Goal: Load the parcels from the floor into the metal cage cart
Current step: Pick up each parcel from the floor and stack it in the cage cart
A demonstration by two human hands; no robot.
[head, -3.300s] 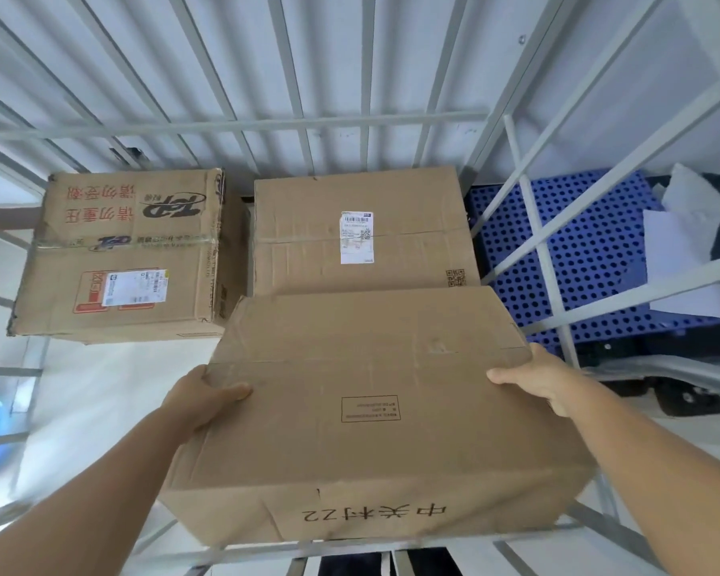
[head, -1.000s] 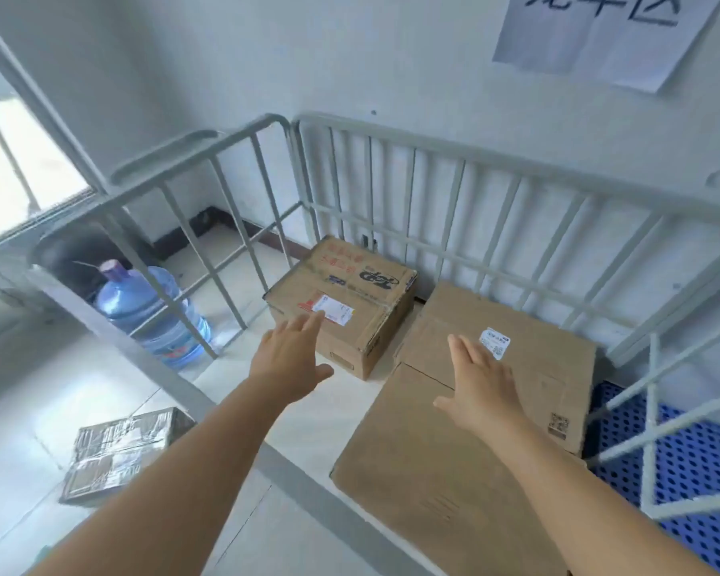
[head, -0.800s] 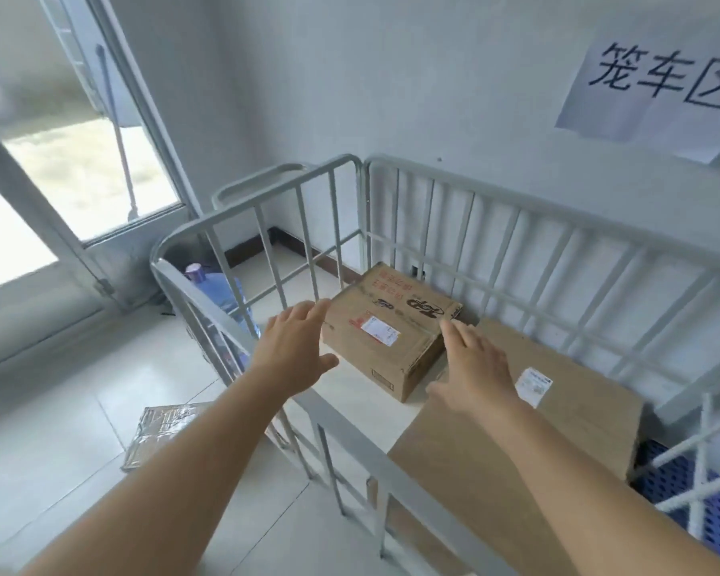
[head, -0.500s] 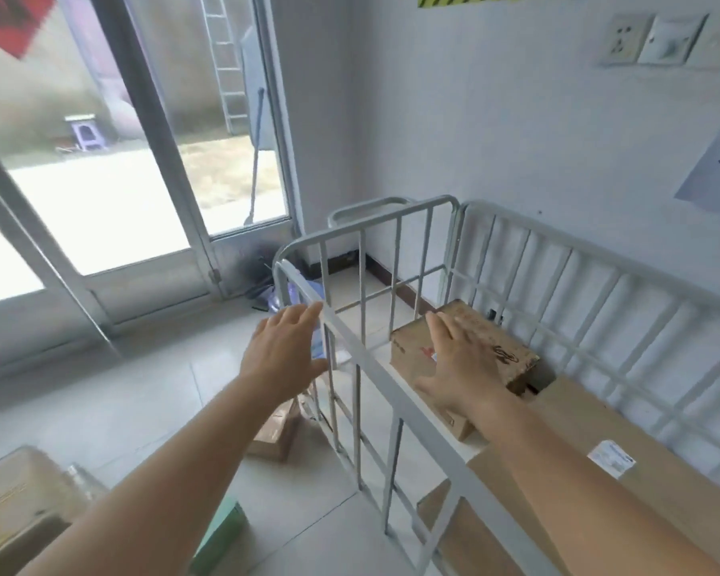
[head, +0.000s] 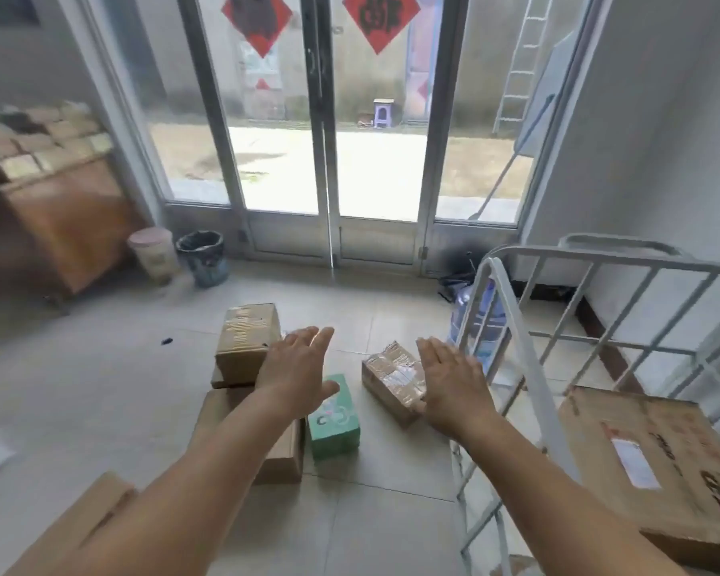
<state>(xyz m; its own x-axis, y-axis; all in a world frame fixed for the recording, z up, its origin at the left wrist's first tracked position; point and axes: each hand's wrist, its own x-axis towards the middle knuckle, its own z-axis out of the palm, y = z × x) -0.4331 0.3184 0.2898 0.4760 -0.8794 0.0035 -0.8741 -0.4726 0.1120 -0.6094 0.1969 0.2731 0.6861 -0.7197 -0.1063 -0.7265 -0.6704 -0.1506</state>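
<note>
Both my hands are stretched out in front of me, empty, with straight fingers. My left hand (head: 296,370) hovers over a small brown carton (head: 244,340) stacked on a bigger brown box (head: 283,451). My right hand (head: 454,384) hovers over a tape-wrapped parcel (head: 391,380) lying on the floor. Between them lies a green box (head: 335,421). The grey metal cage cart (head: 516,347) stands at the right, with a labelled brown carton (head: 657,463) inside it.
Another brown box (head: 75,530) shows at the bottom left. A blue water bottle (head: 474,322) stands behind the cart's corner. Glass doors (head: 325,130) fill the back; a white bucket (head: 152,253) and a dark bin (head: 202,255) stand beside a wooden cabinet (head: 63,218) at the left.
I set the large carton in the cart and let go. My view has swung left from the cart to the floor parcels, with both empty hands moving along.
</note>
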